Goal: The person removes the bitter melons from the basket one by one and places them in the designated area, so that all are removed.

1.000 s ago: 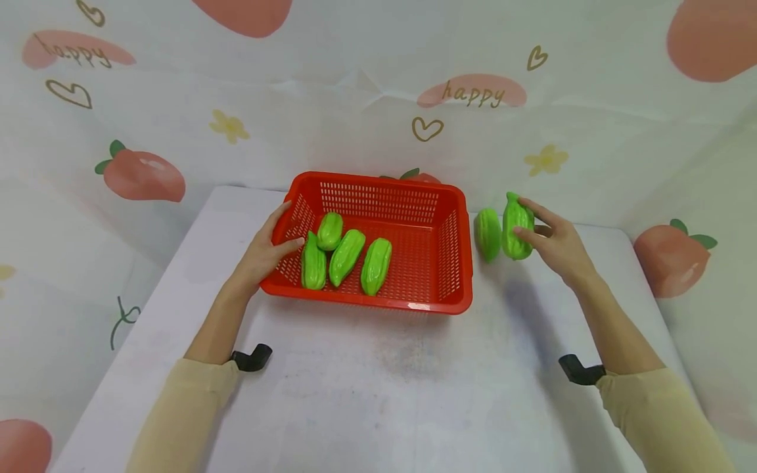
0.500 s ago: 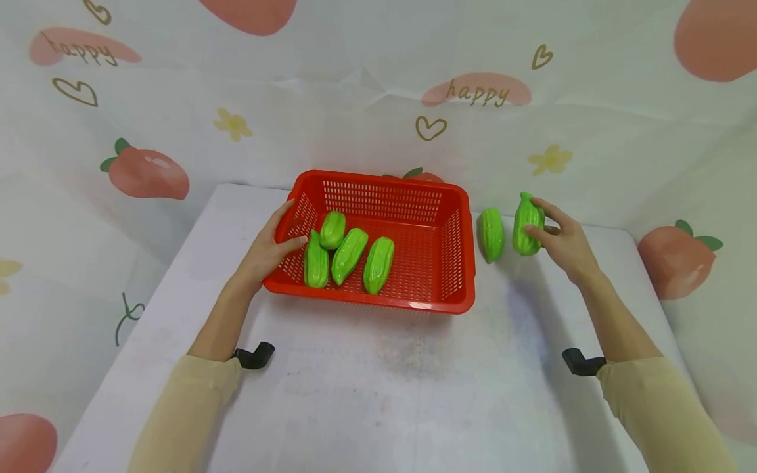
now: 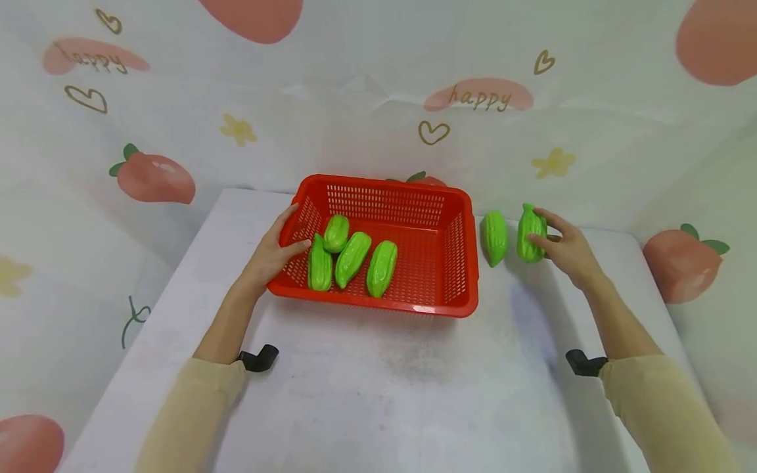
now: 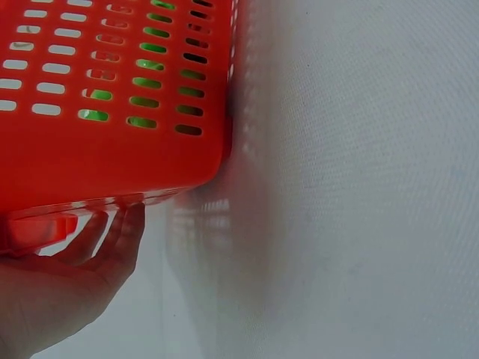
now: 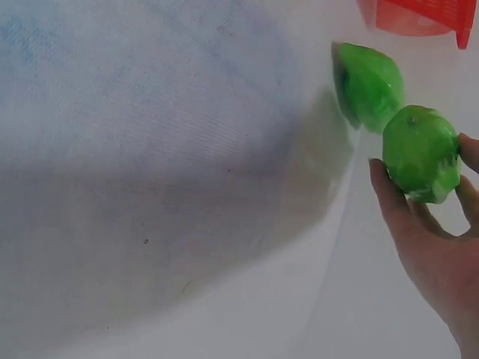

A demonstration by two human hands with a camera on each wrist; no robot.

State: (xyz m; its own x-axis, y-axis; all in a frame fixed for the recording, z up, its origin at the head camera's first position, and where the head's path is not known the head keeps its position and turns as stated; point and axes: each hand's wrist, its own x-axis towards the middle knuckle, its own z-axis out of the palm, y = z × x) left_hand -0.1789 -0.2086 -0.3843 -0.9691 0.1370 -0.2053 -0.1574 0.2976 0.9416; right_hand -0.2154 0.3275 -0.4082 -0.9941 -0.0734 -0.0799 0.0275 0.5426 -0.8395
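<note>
A pale cloth printed with red fruit and the word "happy" hangs behind a whitish tabletop. Near the far edge of that surface sits a red plastic basket, its long sides running across the person's front, which probably leaves both short ends within easy reach. Two beige sleeves come in from the near side. The left hand grips the basket's left end, thumb over the rim and fingers against the outside, a hold that seems meant to steady it. The right hand pinches a ribbed green gourd between thumb and fingers, to the right of the basket and apart from it; holding the flanks leaves both ends uncovered, the stemmed one uppermost in the head view. It looks raised, though I cannot tell whether its lower end brushes the tabletop. A second gourd lies between it and the basket, just beside the basket's right wall. Four more gourds lie in the basket's left half, three close together and one slightly apart; their gloss suggests plastic models, so a two-sided pinch looks sensible. Smallest, black wrist mounts project beside the cuffs, presumably carrying the wrist cameras.
</note>
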